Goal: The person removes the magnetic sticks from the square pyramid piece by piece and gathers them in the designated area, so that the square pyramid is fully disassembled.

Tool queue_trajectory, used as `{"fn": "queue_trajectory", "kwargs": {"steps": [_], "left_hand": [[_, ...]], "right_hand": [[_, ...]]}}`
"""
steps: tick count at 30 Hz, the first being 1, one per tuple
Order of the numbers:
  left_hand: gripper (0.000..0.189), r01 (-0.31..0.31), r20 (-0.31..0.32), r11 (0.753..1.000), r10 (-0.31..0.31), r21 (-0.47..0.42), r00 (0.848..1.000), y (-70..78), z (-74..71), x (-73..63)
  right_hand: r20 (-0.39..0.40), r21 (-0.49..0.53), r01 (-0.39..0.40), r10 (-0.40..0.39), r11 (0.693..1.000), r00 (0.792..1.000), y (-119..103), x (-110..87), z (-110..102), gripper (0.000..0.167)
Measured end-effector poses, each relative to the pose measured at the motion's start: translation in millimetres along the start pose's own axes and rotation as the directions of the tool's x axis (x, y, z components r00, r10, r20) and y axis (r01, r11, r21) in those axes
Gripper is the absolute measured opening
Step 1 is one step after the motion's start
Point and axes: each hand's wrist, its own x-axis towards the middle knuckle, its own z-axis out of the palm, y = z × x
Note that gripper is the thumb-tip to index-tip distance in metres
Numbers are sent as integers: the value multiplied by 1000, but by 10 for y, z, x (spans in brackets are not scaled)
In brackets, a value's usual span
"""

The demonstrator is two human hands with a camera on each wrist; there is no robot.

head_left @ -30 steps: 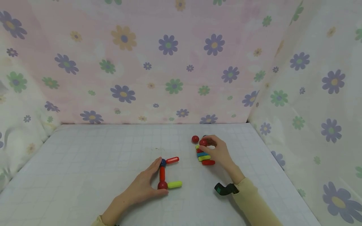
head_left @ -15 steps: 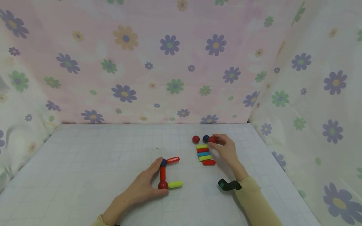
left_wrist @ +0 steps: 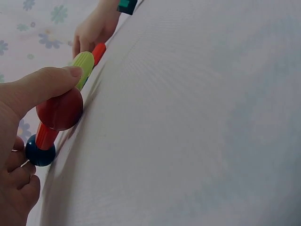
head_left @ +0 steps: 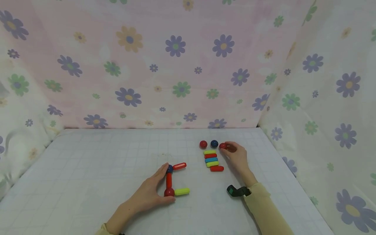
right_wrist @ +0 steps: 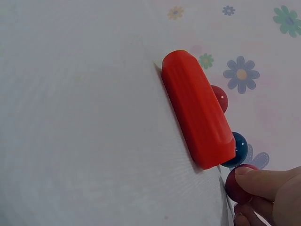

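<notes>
Red ball (head_left: 223, 146): right of centre in the head view, pinched between thumb and fingers of the right hand (head_left: 237, 156); cannot tell whether touching the table (head_left: 88, 169).
Joined piece (head_left: 168, 180): lower middle of the head view, held in the left hand (head_left: 148, 192), with thumb beside the red end-ball (head_left: 169, 192) and fingertips at the blue end-ball (head_left: 169, 168); short red rod (head_left: 179, 166) and yellow rod (head_left: 182, 191) pointing right.
Row neighbours: second red ball (head_left: 203, 144) and dark blue ball (head_left: 214, 143), left of the pinched one, well above centre-right rods.
Loose rods (head_left: 211, 160): five in a slanting stack; from the top, yellow, red, blue, yellow, red; order readable only in the head view.
Left wrist view: thumb seen across the red end-ball and yellow rod; bent fingers, mostly hidden from above, by the blue end-ball at lower left; right hand at the top.
Right wrist view: thumb on the pinched ball, fingers below, lower right; one red rod large in the middle, blocking nearly all the other loose rods and part of both row neighbours.
Around: flowered cloth (head_left: 182, 65) across the upper frame; pale sleeve (head_left: 265, 209) and dark wrist piece (head_left: 238, 191) at lower right.
</notes>
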Motion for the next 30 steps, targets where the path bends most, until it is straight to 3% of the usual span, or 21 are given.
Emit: {"fn": "queue_trajectory", "kwargs": {"steps": [30], "left_hand": [[112, 13, 0, 1000, -13, -9, 1000, -1, 6, -1]], "right_hand": [[33, 44, -16, 15, 999, 999, 16, 6, 13, 42]]}}
